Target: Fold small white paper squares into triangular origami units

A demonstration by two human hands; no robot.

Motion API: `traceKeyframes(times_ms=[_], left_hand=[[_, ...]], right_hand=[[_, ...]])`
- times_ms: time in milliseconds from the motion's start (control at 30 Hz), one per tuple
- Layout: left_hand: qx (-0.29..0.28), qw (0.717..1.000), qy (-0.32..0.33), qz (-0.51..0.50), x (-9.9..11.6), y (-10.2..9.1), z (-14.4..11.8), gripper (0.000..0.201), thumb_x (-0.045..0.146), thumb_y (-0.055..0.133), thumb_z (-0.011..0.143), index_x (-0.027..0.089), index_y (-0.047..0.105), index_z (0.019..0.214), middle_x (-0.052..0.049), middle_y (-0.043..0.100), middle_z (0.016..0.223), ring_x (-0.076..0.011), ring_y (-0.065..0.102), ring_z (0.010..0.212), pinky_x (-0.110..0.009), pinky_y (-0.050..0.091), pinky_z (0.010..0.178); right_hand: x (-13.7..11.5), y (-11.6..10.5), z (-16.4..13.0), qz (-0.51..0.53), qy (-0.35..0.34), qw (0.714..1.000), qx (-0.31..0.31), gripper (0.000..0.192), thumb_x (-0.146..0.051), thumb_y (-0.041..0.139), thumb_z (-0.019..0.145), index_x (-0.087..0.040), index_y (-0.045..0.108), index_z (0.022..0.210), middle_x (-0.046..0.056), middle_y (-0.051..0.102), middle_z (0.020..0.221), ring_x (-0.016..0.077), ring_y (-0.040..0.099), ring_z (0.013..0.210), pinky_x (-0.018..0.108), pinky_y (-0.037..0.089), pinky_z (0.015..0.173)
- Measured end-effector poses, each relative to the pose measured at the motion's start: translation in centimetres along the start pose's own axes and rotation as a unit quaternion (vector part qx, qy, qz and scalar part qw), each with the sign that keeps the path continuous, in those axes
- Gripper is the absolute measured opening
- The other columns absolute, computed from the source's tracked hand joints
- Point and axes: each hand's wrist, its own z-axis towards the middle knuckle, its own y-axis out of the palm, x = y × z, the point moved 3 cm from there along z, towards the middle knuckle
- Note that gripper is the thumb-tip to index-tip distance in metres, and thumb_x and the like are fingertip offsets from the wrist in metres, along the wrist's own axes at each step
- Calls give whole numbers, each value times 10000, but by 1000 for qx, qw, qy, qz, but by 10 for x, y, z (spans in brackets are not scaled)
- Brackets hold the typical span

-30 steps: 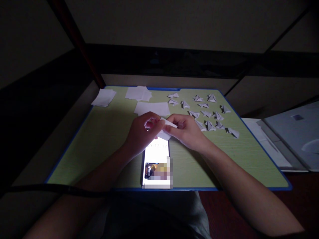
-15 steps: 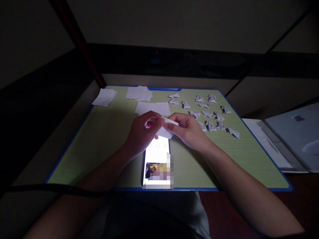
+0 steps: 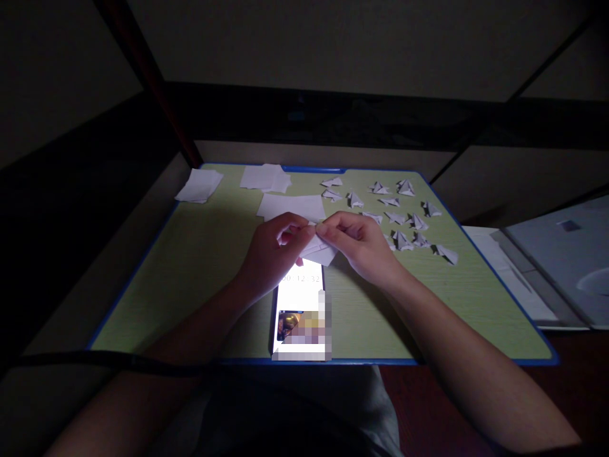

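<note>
The room is dim, and most of the light comes from a phone lying screen-up on the green board at its near edge; the lower part of the screen is blurred out and unreadable. Just above the phone's far end, both hands meet over a small piece of white paper. The left hand curls around its left side with fingers bent and thumb and forefinger pinching the paper's upper edge; the right hand pinches the same edge from the other side, its fingertips pressed close together and nearly touching those of the left. Much of the paper is covered by the fingers, so its folds and full shape cannot be made out. Behind the hands lies a flat white sheet, partly hidden by the knuckles, and two further paper stacks sit near the far edge, one overhanging the board's left corner. To the right, a scatter of small folded paper shapes lies on the board, some hidden behind the right hand. The surroundings are too dark to identify.
</note>
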Motion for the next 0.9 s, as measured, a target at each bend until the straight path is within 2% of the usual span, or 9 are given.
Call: traceKeyframes(times_ms=[333, 900], left_hand=[[16, 999, 22, 31, 0, 0, 2, 129, 273, 614, 789, 160, 620, 727, -9, 663, 667, -101, 590, 553, -155, 457, 407], [13, 1000, -1, 17, -1, -1, 1, 117, 267, 621, 795, 165, 631, 739, -11, 642, 683, -97, 572, 536, -152, 477, 399]], right_hand=[[2, 0, 0, 9, 1, 1000, 6, 397, -529, 739, 751, -165, 601, 676, -30, 535, 586, 91, 445, 529, 247, 290, 491], [-1, 1, 0, 7, 10, 1000, 3, 359, -490, 750, 747, -168, 609, 670, -34, 518, 571, 90, 415, 524, 253, 273, 488]])
